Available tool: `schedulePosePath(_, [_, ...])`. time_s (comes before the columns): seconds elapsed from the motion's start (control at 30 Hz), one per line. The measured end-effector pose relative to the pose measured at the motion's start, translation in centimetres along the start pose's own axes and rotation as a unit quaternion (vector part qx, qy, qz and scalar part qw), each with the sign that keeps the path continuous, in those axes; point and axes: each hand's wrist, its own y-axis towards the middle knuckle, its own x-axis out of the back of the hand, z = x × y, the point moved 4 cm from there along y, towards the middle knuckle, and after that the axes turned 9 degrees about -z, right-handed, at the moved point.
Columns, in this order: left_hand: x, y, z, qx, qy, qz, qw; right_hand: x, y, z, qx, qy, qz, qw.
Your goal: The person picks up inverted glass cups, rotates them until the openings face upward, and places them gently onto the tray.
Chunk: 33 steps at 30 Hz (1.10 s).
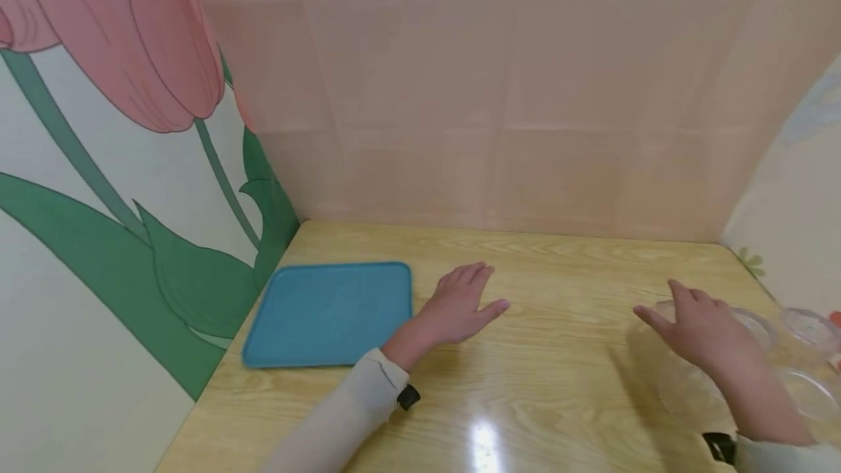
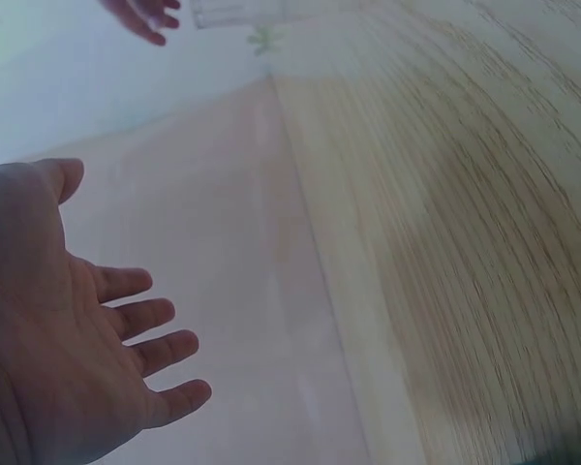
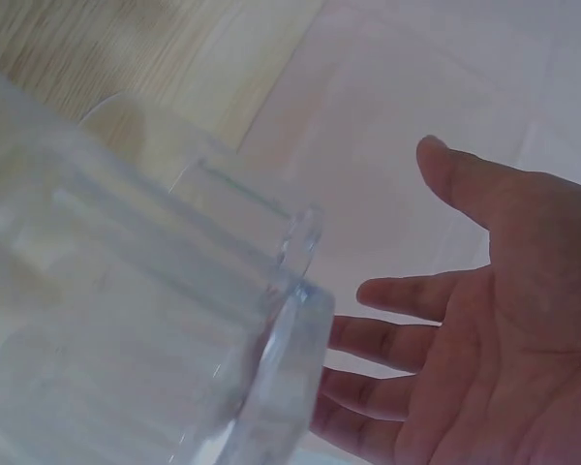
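Observation:
My left hand (image 1: 453, 306) hovers over the table, empty, its fingers extended and thumb spread. Just left of it lies a flat blue tray (image 1: 328, 312) with a raised rim, partly overlapped by the forearm. My right hand (image 1: 706, 327) is held out at the right, fingers loosely extended and holding nothing. Under and beside it stand several clear plastic containers (image 1: 686, 393), round-rimmed and partly hidden by that hand and forearm. In the right wrist view a clear container (image 3: 126, 320) looms large, covering some fingertips of the right hand (image 3: 504, 339).
The wood-grain table (image 1: 545, 378) reaches back to a pinkish sheet (image 1: 512, 93) hanging behind it. A wall painted with tulips (image 1: 164, 225) borders the left side, and a pale wall (image 1: 808, 195) the right. Another clear container (image 1: 811, 328) stands close to the right wall.

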Motion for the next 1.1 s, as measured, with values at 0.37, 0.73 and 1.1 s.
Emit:
schedulePosePath(0.37, [-1.3, 0.6, -1.1, -0.009, 0.001, 0.010, 0.9999, -0.2, -0.4, -2.5, -0.015, -0.030, 0.014, 0.9993])
schedulePosePath(0.73, [-2.2, 0.7, -1.9, -0.020, 0.003, 0.021, 0.9996, -0.4, -0.7, -3.2, -0.027, -0.054, 0.035, 0.9976])
schedulePosePath(1.1, [-3.3, 1.0, -2.4, -0.026, 0.003, 0.036, 0.9990, -1.1, -0.2, -2.8, -0.022, -0.041, 0.064, 0.9968])
